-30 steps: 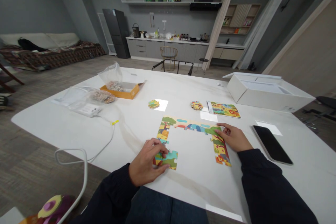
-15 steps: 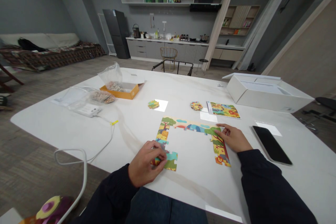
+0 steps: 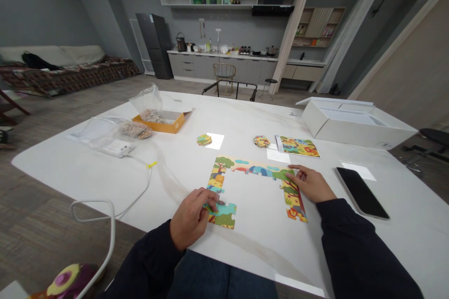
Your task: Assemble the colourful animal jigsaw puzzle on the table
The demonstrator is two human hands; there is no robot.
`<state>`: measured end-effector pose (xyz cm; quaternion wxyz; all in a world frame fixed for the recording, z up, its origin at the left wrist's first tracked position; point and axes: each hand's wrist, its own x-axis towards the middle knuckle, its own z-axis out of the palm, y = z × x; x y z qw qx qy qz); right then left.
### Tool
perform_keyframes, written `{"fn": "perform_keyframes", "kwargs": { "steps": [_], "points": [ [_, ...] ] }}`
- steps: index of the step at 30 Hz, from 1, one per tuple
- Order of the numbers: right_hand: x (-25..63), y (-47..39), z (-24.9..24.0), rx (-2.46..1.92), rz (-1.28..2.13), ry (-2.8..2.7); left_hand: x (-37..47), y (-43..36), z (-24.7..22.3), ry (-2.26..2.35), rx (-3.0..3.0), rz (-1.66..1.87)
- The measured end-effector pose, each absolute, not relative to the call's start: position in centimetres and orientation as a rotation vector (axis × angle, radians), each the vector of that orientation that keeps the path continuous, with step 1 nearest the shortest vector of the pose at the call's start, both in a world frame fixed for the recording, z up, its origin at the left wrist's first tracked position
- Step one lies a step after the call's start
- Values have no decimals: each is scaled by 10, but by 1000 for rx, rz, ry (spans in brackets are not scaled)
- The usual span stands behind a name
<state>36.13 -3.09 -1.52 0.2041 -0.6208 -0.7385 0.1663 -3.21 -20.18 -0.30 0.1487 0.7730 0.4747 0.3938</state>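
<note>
In the head camera's view, a person leans over a jigsaw (image 3: 259,171) laid flat on a white bench (image 3: 261,252), its colorful pieces joined along the left, far and right sides, with a short run at the near left corner. The left hand (image 3: 191,217) bends over the left strip, fingertips down on it; whether its grip pinches a piece cannot be told, as the fingers hide the spot. The right hand (image 3: 312,186) has a loose grip, fingers slightly apart and resting on the far right corner, closed on nothing.

Light, level pressure straight down would probably suit the left strip best, with the right hand steadying its corner so the joined edges do not buckle.

Beyond the jigsaw lie two piles of pieces, a left pile (image 3: 204,139) and a right pile (image 3: 261,141), the latter near a picture card (image 3: 299,145). A phone (image 3: 362,193) lies near the right sleeve (image 3: 354,238), a likely snag if that arm swings outward. A white cable (image 3: 112,229) loops near the left sleeve (image 3: 150,257). Farther back sit an orange box (image 3: 170,124), bagged pieces (image 3: 135,129) and a white box (image 3: 361,131).
</note>
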Motion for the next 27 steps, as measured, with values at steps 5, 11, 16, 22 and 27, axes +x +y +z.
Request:
{"fn": "perform_keyframes", "kwargs": {
  "steps": [5,11,16,22,27],
  "points": [
    [361,-31,-15,-1723,450,-2056,-31,-202,-5,1385,2197,1174],
    [361,-31,-15,-1724,472,-2055,-30,-203,-4,1413,2244,1170],
    [362,-30,-16,-1736,480,-2061,-29,-202,1,1333,2242,1176],
    [361,-31,-16,-1716,480,-2055,-26,-204,5,1335,2202,1173],
    [360,-32,-16,-1691,479,-2045,-29,-196,9,1339,2139,1179]
  ]
}}
